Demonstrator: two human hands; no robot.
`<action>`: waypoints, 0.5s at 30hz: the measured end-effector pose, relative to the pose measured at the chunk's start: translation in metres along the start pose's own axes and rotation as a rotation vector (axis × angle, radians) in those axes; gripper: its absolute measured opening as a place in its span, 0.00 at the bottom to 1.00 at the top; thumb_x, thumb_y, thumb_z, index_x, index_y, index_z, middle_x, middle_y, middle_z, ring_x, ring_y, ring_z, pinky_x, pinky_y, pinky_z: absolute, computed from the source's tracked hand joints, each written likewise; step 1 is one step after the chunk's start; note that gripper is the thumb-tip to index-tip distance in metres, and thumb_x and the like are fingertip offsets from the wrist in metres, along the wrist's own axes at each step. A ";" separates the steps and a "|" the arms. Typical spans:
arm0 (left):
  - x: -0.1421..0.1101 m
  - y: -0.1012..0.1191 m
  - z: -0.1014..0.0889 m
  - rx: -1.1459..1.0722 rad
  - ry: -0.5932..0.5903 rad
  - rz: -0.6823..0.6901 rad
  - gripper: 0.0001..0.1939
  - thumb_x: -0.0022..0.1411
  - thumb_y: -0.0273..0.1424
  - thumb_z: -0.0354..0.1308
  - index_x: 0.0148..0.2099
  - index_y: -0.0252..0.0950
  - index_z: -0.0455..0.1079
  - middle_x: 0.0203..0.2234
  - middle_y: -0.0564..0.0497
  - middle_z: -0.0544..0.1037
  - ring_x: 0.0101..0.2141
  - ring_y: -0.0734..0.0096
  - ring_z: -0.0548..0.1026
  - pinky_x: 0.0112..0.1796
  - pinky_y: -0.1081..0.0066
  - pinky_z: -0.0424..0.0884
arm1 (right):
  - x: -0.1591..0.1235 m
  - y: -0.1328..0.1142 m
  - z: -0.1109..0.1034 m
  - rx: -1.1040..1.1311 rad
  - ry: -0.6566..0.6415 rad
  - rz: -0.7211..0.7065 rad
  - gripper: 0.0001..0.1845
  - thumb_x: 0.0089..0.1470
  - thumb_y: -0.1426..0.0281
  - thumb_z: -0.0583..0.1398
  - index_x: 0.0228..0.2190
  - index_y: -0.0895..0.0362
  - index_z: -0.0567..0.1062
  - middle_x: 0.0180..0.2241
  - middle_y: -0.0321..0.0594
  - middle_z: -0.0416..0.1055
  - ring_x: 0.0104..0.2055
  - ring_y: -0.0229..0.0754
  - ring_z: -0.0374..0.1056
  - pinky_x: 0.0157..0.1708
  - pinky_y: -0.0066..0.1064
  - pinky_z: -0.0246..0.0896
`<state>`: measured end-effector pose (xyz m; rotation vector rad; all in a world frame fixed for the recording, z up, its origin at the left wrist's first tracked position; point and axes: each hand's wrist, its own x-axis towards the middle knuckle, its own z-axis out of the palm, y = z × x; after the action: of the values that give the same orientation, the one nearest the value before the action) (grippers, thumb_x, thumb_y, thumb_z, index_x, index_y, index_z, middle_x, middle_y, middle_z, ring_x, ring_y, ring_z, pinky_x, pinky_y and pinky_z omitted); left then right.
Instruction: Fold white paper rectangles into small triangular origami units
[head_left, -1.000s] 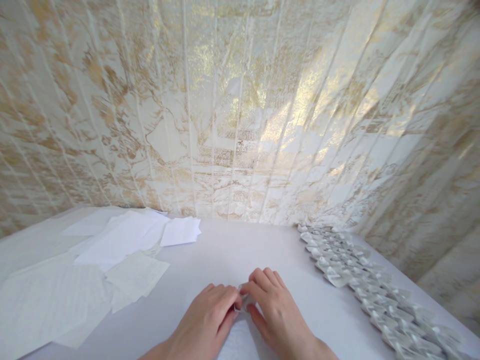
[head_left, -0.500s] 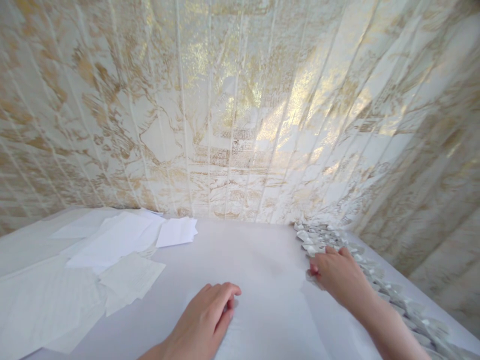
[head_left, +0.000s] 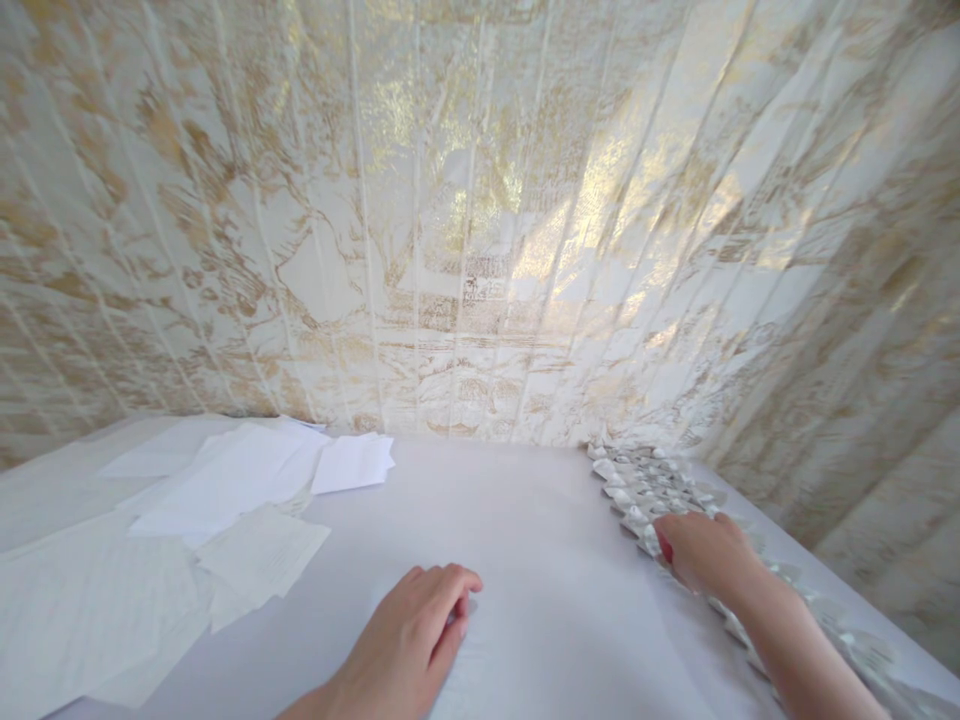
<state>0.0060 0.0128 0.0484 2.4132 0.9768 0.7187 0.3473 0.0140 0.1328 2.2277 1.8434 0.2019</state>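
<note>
My left hand (head_left: 416,635) rests palm down on the white table (head_left: 525,540) near the front edge, fingers loosely bent and lying on the surface, holding nothing. My right hand (head_left: 701,552) reaches to the right and sits on a long row of small folded white paper pieces (head_left: 637,485). Its fingers curl down over one folded piece at the row's inner edge, with the thumb against it. The fingertips are hidden by the back of the hand.
Loose white sheets (head_left: 225,490) and a small stack of paper squares (head_left: 352,462) lie on the table's left side. A gold-and-white patterned curtain (head_left: 480,220) hangs along the back and right, close behind the row.
One second ago both hands pinched a small folded piece at the table's middle. My right hand then carried it right to the row and has now shifted slightly nearer along it. My left hand stayed.
</note>
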 end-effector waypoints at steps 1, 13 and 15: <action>0.000 0.000 0.000 0.003 0.000 0.001 0.13 0.64 0.21 0.46 0.46 0.43 0.61 0.33 0.55 0.74 0.33 0.66 0.70 0.37 0.68 0.62 | 0.000 -0.001 0.000 -0.018 -0.032 0.009 0.11 0.49 0.81 0.59 0.24 0.56 0.78 0.28 0.47 0.79 0.37 0.55 0.76 0.37 0.38 0.57; 0.002 0.000 0.000 0.013 -0.012 0.000 0.14 0.64 0.19 0.46 0.46 0.43 0.61 0.33 0.55 0.73 0.33 0.66 0.70 0.37 0.67 0.62 | -0.007 -0.004 -0.019 -0.054 -0.152 0.032 0.21 0.49 0.88 0.52 0.33 0.57 0.79 0.36 0.48 0.81 0.43 0.54 0.76 0.35 0.35 0.56; 0.001 0.000 0.000 0.012 -0.014 -0.001 0.14 0.64 0.19 0.46 0.45 0.42 0.61 0.34 0.55 0.73 0.34 0.66 0.70 0.37 0.67 0.62 | -0.011 -0.010 -0.026 -0.040 -0.132 0.016 0.19 0.50 0.86 0.53 0.34 0.56 0.78 0.37 0.46 0.80 0.43 0.53 0.75 0.35 0.35 0.56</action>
<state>0.0070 0.0138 0.0488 2.4243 0.9792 0.6966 0.3293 0.0076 0.1561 2.1737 1.7388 0.0921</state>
